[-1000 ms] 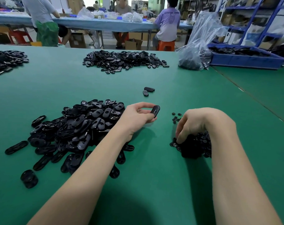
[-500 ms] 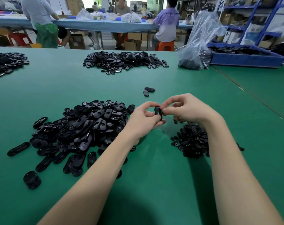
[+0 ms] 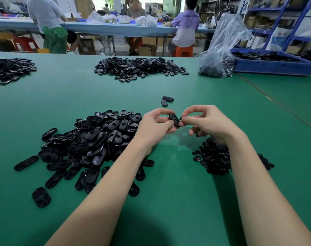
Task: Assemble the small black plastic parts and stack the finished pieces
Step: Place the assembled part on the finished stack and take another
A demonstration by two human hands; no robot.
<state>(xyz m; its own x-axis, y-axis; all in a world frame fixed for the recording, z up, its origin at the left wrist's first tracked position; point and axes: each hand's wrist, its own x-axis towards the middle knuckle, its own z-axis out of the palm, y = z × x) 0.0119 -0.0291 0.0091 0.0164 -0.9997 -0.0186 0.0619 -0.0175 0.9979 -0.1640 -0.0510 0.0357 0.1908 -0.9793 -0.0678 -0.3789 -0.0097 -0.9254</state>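
Note:
My left hand (image 3: 155, 127) pinches a black oval plastic shell (image 3: 174, 119) above the green table. My right hand (image 3: 207, 122) pinches a tiny black insert (image 3: 181, 118) against the shell's right end. A big heap of oval shells (image 3: 90, 144) lies to the left of my left forearm. A smaller heap of little round inserts (image 3: 215, 158) lies under my right wrist. Two finished pieces (image 3: 166, 100) lie side by side just beyond my hands.
More black part heaps lie at the far middle (image 3: 140, 67) and far left (image 3: 9, 69). A clear bag of parts (image 3: 219, 55) and a blue tray (image 3: 273, 63) stand at the far right. A short stack of shells (image 3: 41, 197) sits near left. People work behind.
My right hand left the small-insert heap, rose and met the left hand. It now holds an insert against the shell that my left hand kept holding.

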